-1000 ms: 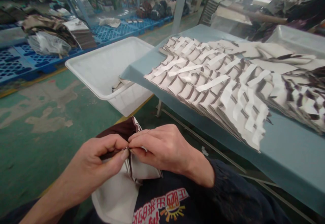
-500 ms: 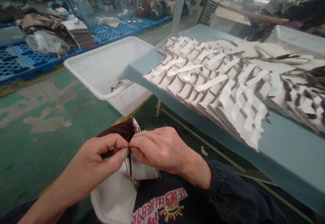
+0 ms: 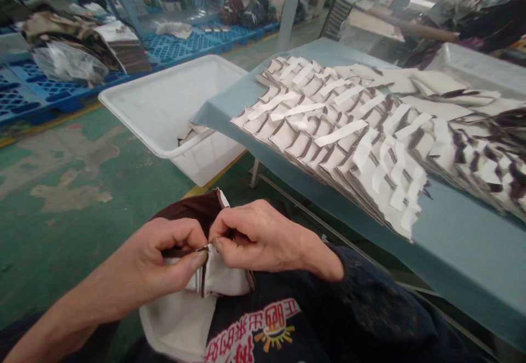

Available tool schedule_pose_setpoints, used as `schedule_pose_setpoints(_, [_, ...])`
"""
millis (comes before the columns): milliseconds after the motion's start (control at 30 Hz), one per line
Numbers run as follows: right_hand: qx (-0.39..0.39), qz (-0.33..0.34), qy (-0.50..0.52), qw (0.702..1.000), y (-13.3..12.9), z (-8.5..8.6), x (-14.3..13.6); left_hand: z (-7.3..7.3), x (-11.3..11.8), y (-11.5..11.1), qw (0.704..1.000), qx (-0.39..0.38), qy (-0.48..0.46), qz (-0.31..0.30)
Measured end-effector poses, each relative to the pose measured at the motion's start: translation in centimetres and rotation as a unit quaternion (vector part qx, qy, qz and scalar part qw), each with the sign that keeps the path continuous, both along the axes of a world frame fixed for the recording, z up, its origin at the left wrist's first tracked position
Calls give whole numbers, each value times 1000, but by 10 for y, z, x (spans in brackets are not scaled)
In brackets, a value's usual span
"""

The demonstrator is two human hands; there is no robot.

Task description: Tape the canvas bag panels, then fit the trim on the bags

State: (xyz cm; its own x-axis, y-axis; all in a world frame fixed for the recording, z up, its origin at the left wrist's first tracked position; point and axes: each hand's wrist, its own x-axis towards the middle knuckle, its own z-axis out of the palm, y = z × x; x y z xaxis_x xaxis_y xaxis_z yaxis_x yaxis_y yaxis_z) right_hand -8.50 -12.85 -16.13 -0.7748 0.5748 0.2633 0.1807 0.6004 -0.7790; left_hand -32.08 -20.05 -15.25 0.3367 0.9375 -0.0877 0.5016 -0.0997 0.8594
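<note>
A sewn fabric piece (image 3: 176,324), off-white on one face and dark brown on the other, lies over my lap and rises between my hands. My left hand (image 3: 164,259) pinches its seam edge between thumb and forefinger. Close beside it, thumb and forefinger of my right hand (image 3: 255,237) grip the same edge just to the right. The fingertips of both hands are almost touching. Brown fabric shows behind the fingers, and the white part hangs below them in folds. Any small thread or detail at the pinch is too fine to make out.
To the right, a blue-grey covered table (image 3: 452,253) bears overlapping rows of off-white fabric pieces (image 3: 329,127) with white strips. A white plastic tub (image 3: 143,100) stands at the table's left end, some fabric inside. Blue pallets (image 3: 164,50) with bundles lie behind, under racks.
My right hand has shifted its grip slightly, its thumb and forefinger now more visibly curled on the edge. My left hand keeps its pinch. The view has moved a little.
</note>
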Motion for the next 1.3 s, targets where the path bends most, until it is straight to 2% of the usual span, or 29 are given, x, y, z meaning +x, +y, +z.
schedule_pose_setpoints(100, [-49,13,2,999,2,4,-1,1,-2,2,999,10,27,-15])
schedule_pose_setpoints(167, [-46,10,-13,999,4,5,-2,2,-2,4,998,42,52,-23])
schedule_pose_setpoints(267, [4,1,-67,998,6,9,-5,7,1,8,991,104,80,-16])
schedule_pose_setpoints(433, [77,-30,-133,988,5,16,-9,18,5,11,980,149,129,-4])
schedule_pose_setpoints(633, [18,-41,-98,994,3,20,-6,21,6,5,957,239,164,2])
schedule_pose_setpoints(700, [4,-39,-74,996,2,21,-5,23,7,4,958,245,149,4])
schedule_pose_setpoints(767, [21,-45,-61,997,0,21,-6,25,9,5,959,256,125,13])
schedule_pose_setpoints(900, [134,-52,-49,988,0,17,-9,28,9,9,964,246,102,19])
schedule_pose_setpoints(1000, [196,-52,7,979,4,11,-10,28,8,11,966,236,104,11])
schedule_pose_setpoints(1167, [167,-3,59,984,11,-2,-9,32,3,13,966,226,123,-19])
schedule_pose_setpoints(1300, [133,-9,59,989,13,-11,-10,38,-3,17,966,216,132,-62])
